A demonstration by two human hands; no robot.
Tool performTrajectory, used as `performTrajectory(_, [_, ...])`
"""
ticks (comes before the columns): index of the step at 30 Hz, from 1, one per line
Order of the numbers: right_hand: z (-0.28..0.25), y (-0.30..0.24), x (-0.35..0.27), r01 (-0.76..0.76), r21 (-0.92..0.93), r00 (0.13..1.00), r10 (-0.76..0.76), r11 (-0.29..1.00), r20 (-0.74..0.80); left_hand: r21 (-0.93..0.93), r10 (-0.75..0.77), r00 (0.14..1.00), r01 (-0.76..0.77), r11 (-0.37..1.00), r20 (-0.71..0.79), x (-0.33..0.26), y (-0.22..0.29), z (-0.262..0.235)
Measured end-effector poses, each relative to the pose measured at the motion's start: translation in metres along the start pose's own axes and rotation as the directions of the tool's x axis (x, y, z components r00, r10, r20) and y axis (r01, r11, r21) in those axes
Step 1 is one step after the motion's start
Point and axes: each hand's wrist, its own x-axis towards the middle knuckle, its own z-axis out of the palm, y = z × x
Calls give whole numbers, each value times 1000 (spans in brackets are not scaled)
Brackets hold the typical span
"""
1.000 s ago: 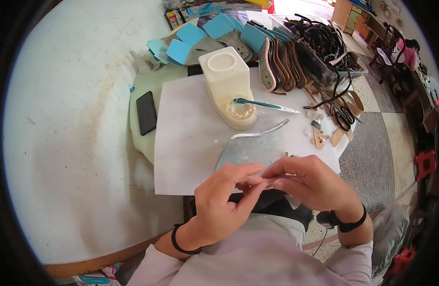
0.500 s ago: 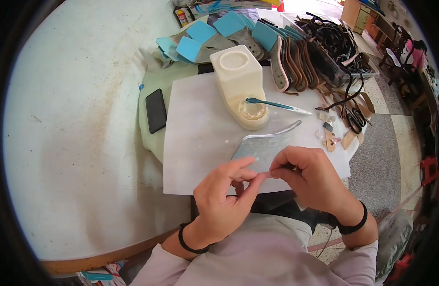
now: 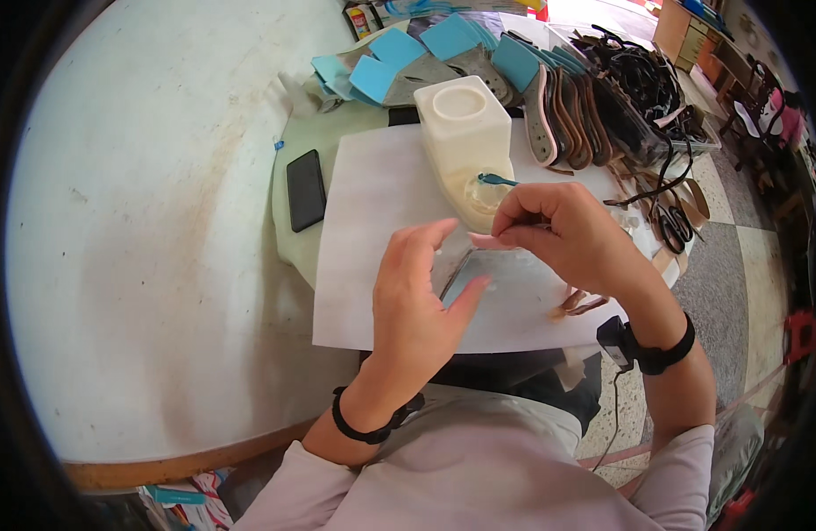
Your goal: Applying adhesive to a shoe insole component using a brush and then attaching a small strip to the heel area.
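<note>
My right hand [image 3: 563, 230] pinches a small pale pink strip [image 3: 486, 240] between thumb and fingertips. My left hand [image 3: 419, 296] is open beside it, thumb and fingers spread with nothing between them. Under both hands a greyish-blue flat piece [image 3: 501, 276] lies on a white sheet [image 3: 373, 221]; its far edge is partly hidden by the right hand. Just beyond stands a cream plastic bottle [image 3: 465, 133] with a low, round opening. A teal brush [image 3: 495, 180] rests across that opening, its handle hidden behind my right hand. Small brownish-pink scraps [image 3: 578, 305] show below my right wrist.
A black phone [image 3: 305, 190] lies at the left. Blue-topped grey pieces [image 3: 397, 66] and a row of brown and black straps [image 3: 572, 119] stand at the back. Black scissors [image 3: 673, 228] lie right, before a clear bin [image 3: 709, 142] of dark strips.
My hands have come apart. The left has let go of the pink strip and opened; the right has moved up toward the bottle with the strip. The view has shifted slightly.
</note>
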Motion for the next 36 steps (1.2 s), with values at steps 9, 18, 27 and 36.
performTrajectory(9, [0, 6, 16, 1, -14, 989, 2, 1000, 149, -65, 22, 1000, -23, 998, -22, 5, -6, 9])
performTrajectory(18, [1, 9, 16, 54, -104, 995, -44, 993, 94, -4, 53, 993, -54, 999, -107, 5, -6, 17])
performTrajectory(27, [4, 16, 15, 102, -131, 994, -98, 986, 40, 95, 100, 983, -86, 992, -155, 9, 3, 21])
performTrajectory(36, [7, 18, 17, 124, -184, 992, -122, 975, 20, 134, 137, 976, -115, 984, -171, 9, -1, 26])
